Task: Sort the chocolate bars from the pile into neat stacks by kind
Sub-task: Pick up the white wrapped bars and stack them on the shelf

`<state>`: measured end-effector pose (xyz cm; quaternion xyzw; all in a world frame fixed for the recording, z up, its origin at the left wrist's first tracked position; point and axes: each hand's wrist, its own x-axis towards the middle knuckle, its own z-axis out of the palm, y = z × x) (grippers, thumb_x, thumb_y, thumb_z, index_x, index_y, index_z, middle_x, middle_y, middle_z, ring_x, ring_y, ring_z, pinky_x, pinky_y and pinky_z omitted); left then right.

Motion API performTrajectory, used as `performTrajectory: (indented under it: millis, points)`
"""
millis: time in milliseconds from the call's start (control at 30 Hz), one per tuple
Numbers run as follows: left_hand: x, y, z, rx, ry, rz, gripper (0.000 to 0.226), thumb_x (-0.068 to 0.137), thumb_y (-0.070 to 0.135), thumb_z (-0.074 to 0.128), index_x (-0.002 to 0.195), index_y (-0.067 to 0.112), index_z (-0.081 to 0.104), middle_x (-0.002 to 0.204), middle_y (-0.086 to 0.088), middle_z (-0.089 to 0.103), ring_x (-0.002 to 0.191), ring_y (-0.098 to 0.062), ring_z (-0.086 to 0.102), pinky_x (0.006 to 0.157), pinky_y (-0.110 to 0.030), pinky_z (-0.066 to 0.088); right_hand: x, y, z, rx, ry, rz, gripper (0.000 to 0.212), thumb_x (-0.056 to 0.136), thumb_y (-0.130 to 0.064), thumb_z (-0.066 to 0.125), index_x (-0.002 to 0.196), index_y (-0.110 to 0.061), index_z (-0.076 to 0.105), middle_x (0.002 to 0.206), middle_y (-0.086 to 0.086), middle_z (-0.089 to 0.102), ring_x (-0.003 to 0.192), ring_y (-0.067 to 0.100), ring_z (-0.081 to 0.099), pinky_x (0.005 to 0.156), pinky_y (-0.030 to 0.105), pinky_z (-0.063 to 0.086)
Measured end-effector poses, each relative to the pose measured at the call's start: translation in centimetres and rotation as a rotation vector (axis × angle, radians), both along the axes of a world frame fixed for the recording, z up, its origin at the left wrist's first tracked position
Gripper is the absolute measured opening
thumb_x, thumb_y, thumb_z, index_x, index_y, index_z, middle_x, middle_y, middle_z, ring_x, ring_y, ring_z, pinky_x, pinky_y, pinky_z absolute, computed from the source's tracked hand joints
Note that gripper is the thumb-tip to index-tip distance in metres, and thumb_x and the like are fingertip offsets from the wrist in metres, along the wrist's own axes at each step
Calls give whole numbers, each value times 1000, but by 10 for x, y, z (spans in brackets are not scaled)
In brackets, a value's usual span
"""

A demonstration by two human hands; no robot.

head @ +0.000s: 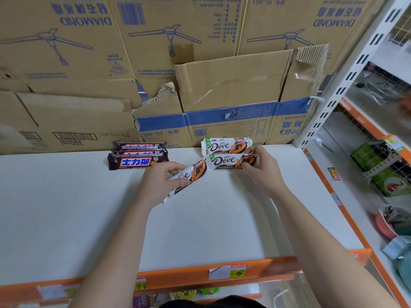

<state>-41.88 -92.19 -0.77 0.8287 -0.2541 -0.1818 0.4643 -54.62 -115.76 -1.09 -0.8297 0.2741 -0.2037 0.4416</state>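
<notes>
Three dark brown Snickers bars [136, 162] lie in a row at the back left of the white shelf [66, 207]. To their right lie two white Dove bars: the rear one [224, 146] against the cardboard, the front one [224, 162] just before it. My right hand [260, 167] pinches the front Dove bar at its right end. My left hand [160, 181] holds a third Dove bar [189, 176] tilted, a little above the shelf, with its upper end close to the front Dove bar.
Cardboard boxes [222, 96] wall off the back of the shelf. An orange shelf edge [200, 274] with price tags runs along the front. A white upright post [347, 74] and shelves of other goods [389, 178] stand to the right.
</notes>
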Motion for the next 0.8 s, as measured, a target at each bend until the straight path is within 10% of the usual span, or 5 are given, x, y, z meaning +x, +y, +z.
performTrajectory:
  millis: [800]
  points:
    - [5, -2, 5, 96, -80, -89, 33, 71, 7, 78, 90, 32, 71, 80, 18, 70, 71, -4, 59, 62, -20, 47, 33, -30, -17, -219, -12, -113, 22, 69, -10, 78, 80, -18, 60, 80, 2, 56, 71, 14, 46, 59, 7, 31]
